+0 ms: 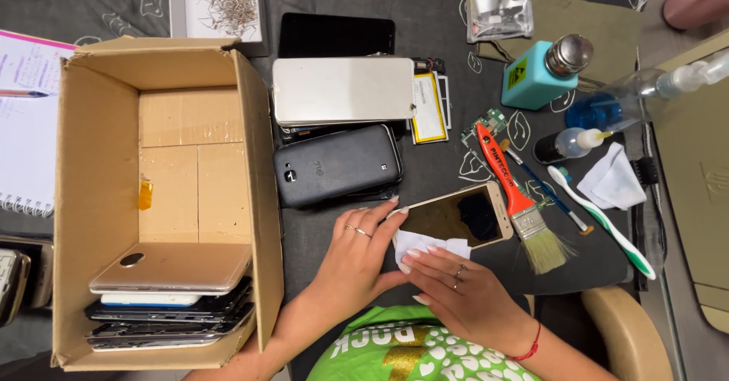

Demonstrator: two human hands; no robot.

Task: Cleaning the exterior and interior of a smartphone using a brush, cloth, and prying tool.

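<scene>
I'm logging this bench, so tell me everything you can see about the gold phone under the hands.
The gold phone lies flat, screen up, tilted on the dark mat. Its glass is dark and glossy, framed in gold. The left hand steadies its near corner, while the right hand presses a white cloth against its lower edge. An orange-handled brush lies beside its right end.

The phone lay face up on the mat just beyond both hands, a wipe tucked under its near edge. The left hand sat at its left end, the right hand below it on the wipe. Right of the hands lay a brush; left of them stood a cardboard box holding stacked devices. Beyond the left hand lay another stack of phones.
</scene>
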